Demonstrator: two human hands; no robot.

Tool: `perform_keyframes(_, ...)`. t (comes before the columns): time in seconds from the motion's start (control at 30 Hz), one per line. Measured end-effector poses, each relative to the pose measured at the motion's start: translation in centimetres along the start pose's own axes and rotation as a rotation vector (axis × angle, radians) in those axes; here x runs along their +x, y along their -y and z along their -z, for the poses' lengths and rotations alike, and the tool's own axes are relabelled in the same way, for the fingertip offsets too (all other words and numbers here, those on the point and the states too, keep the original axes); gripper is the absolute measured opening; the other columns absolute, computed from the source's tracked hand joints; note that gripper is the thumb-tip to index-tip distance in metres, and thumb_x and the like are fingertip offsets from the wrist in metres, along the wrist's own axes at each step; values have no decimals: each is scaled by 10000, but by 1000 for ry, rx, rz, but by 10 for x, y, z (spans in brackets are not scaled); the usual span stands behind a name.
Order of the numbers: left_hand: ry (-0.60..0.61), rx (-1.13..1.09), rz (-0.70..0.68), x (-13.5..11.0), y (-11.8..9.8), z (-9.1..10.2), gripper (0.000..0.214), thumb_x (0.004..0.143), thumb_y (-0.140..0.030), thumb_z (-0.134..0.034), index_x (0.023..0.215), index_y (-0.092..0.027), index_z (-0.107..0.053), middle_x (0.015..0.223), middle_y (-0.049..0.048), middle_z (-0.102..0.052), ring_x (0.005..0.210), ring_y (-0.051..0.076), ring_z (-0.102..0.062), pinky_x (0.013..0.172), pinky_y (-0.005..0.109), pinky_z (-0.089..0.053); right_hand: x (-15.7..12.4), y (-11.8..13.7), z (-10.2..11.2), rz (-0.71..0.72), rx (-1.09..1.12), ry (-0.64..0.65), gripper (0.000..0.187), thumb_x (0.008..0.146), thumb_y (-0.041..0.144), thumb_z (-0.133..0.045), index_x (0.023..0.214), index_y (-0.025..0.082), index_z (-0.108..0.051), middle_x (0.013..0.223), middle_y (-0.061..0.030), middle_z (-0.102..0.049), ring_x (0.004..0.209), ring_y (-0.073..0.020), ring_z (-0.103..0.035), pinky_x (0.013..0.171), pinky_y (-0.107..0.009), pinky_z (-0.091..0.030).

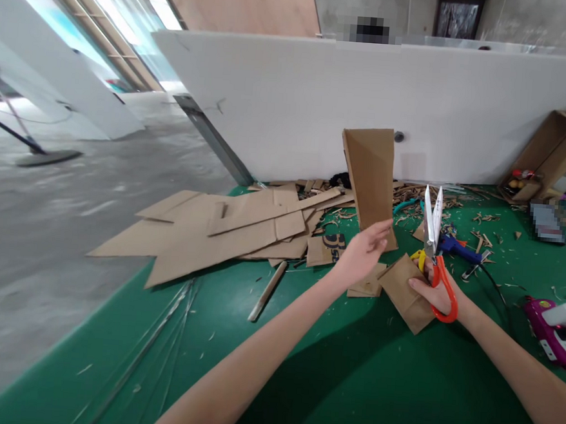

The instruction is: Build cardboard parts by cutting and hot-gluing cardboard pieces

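Note:
My left hand (365, 251) grips the lower edge of a tall folded cardboard piece (370, 176) and holds it upright above the green table (330, 370). My right hand (432, 293) is closed on the orange and yellow handles of a pair of scissors (431, 232). The blades point up and are slightly parted, just to the right of the cardboard piece. A smaller cardboard piece (406, 291) lies on the table under my right hand.
Flat cardboard sheets (223, 230) are piled at the table's left. Cardboard scraps (424, 196) litter the back by the white wall. A blue glue gun (459, 249) lies behind the scissors, a purple one (553, 331) at far right. An open box (553, 156) leans at the back right.

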State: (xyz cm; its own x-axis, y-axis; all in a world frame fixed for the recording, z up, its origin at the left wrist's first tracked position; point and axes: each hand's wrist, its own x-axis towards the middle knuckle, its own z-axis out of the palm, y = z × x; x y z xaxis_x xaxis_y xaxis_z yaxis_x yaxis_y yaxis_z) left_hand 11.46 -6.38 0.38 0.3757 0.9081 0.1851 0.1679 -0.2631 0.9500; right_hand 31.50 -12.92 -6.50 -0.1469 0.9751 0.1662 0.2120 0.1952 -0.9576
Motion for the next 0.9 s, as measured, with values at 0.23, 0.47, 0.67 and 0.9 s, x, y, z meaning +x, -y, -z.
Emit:
perform_keyframes(0.23, 455, 438, 104, -18, -19, 1, 631, 901, -508, -541, 1411, -140, -497, 1327, 167, -638, 1136, 333, -655, 913, 421, -529, 3, 2, -1, -5, 54, -95, 229, 811, 352, -668, 973, 250, -542, 998, -56, -651, 1013, -276, -646, 942, -451, -523)
perform_keyframes(0.47, 468, 356, 99, -16, -12, -2, 542, 926, -302, -494, 1451, -169, -456, 1399, 155, -582, 863, 238, -725, 705, 329, -581, 4, 6, 2, -12, 143, -75, 329, 799, 405, -707, 1060, 255, -575, 1099, -76, -668, 1114, -304, -631, 991, -482, -514)
perform_keyframes(0.67, 475, 71, 190, -14, -4, -4, 547, 924, -322, -537, 1448, -176, -477, 1381, 140, -599, 946, 260, -728, 661, 316, -630, 4, 8, 3, -19, 176, -36, 428, 786, 428, -732, 1141, 251, -570, 1121, -77, -680, 1151, -313, -623, 1024, -496, -497)
perform_keyframes(0.9, 442, -34, 178, -17, -11, -1, 299, 835, -357, -661, 1085, -199, -702, 1030, 122, -741, 761, 247, -745, 499, 287, -605, 1, 11, 3, -20, 105, -12, 355, 790, 405, -706, 1085, 258, -574, 1057, -70, -688, 1115, -305, -645, 972, -479, -539)
